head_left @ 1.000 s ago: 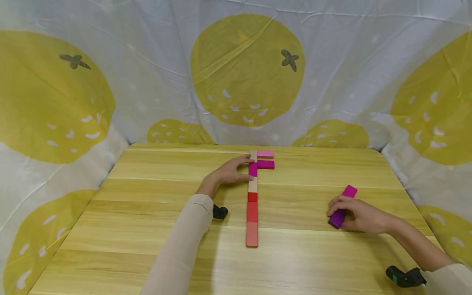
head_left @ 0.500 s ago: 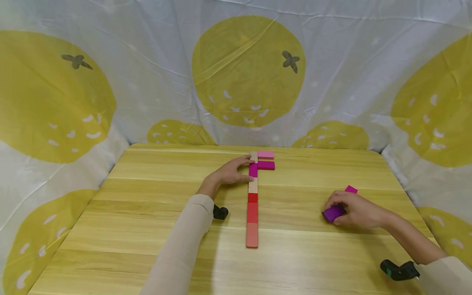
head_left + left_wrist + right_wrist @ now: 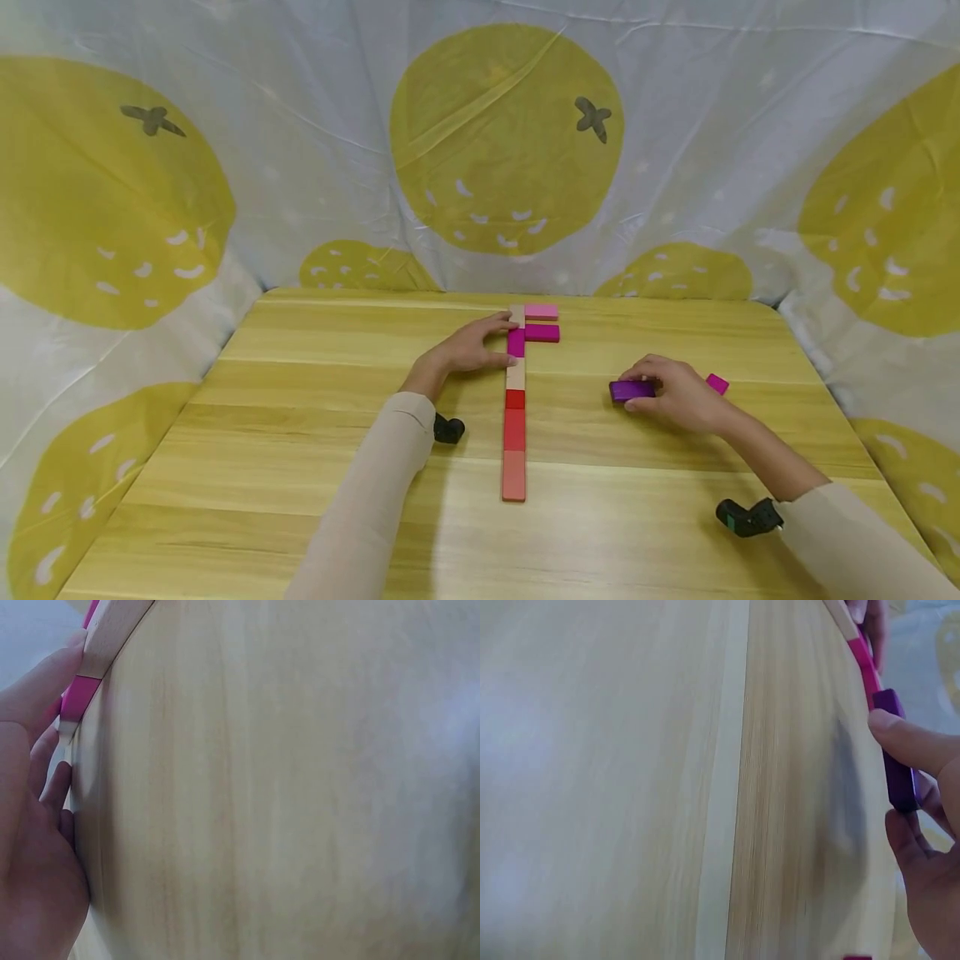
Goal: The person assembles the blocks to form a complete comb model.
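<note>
A column of coloured wooden blocks lies end to end on the table: a tan block (image 3: 516, 375), a magenta block (image 3: 516, 342), a small red block (image 3: 514, 399), a longer red block (image 3: 514, 429) and a salmon block (image 3: 513, 476) nearest me. At its far end, a pink block (image 3: 542, 312) and a second magenta block (image 3: 542, 333) stick out rightward. My left hand (image 3: 471, 346) touches the column's left side, thumb and fingers spread apart. My right hand (image 3: 678, 396) pinches a purple block (image 3: 632, 391); in the right wrist view this purple block (image 3: 897, 761) is held above the table.
Another magenta block (image 3: 717, 384) lies on the wooden table (image 3: 337, 467), right of my right hand. A cloth with yellow fruit prints (image 3: 502, 142) hangs behind the table. Black wrist devices (image 3: 448, 430) sit by both sleeves.
My right hand has picked up the purple block and carried it left and away from me, turning it sideways. The magenta block beside it stayed behind. My left hand has not moved.
</note>
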`<state>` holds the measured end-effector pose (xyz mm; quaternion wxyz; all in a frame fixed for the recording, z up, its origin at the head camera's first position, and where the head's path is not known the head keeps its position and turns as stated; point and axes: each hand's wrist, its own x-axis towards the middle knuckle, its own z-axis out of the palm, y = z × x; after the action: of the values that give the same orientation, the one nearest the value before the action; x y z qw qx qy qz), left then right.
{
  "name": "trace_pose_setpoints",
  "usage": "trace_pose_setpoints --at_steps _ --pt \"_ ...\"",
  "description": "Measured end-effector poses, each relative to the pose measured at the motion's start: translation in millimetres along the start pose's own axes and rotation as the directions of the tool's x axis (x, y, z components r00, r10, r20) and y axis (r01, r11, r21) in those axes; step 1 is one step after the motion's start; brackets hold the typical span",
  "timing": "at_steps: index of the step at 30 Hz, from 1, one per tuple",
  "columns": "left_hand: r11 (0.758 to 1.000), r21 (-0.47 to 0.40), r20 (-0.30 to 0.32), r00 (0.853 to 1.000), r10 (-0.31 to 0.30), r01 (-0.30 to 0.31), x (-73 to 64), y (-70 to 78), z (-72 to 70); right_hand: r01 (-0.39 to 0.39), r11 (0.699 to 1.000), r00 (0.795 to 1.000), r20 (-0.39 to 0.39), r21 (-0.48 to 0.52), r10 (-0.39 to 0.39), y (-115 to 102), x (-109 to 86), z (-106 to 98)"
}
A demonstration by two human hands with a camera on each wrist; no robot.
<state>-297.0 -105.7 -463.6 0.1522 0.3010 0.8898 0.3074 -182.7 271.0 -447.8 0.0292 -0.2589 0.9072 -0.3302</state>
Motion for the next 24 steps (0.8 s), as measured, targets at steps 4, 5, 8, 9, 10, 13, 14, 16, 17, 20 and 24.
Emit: trace_pose_setpoints --at_steps 4,5,8,9,10,13,14,16,17,20,24 --pt "1.0 0.005 0.001 1.0 0.0 0.0 0.7 -0.3 0.3 -0.027 1.0 0.999 -0.03 -0.001 0.027 -4 15.8 10" --pt "1.0 0.007 0.002 1.0 -0.003 0.003 0.6 -0.1 0.3 -0.033 0.999 0.999 -0.036 0.001 0.033 -5 19.3 13" --pt "1.0 0.009 0.003 1.0 -0.009 0.009 0.3 0.3 0.1 -0.039 0.999 0.998 -0.052 0.021 0.04 -8 28.6 19" --pt "1.0 0.009 0.004 1.0 -0.014 0.014 0.0 0.7 -0.2 -0.04 0.999 0.997 -0.057 0.027 0.042 -9 31.7 21" --pt "1.0 0.008 0.004 1.0 -0.017 0.017 -0.3 1.0 -0.4 -0.04 0.999 0.997 -0.065 0.031 0.042 -10 35.1 23" --pt "1.0 -0.001 0.002 1.0 -0.016 0.016 -0.6 0.8 -0.5 -0.04 0.999 0.995 -0.086 0.024 0.042 -14 45.5 29" --pt "1.0 -0.002 0.001 1.0 -0.014 0.014 -0.8 0.9 -0.7 -0.046 0.999 0.994 -0.094 0.02 0.048 -14 49.5 32" --pt "1.0 -0.005 -0.001 1.0 -0.013 0.013 -0.9 0.7 -1.2 -0.057 0.998 0.993 -0.105 0.015 0.058 -18 57.2 37" --pt "1.0 -0.006 -0.003 1.0 -0.012 0.012 -0.7 0.1 -1.1 -0.062 0.998 0.992 -0.109 0.012 0.063 -19 60.7 40" --pt "1.0 -0.011 -0.002 1.0 -0.007 0.007 -0.1 -0.9 -0.9 -0.07 0.998 0.99 -0.12 0.0 0.07 -24 70.2 48" --pt "1.0 -0.016 0.0 1.0 -0.009 0.009 0.5 -1.9 -0.2 -0.063 0.998 0.989 -0.133 -0.015 0.06 -29 81.3 58"
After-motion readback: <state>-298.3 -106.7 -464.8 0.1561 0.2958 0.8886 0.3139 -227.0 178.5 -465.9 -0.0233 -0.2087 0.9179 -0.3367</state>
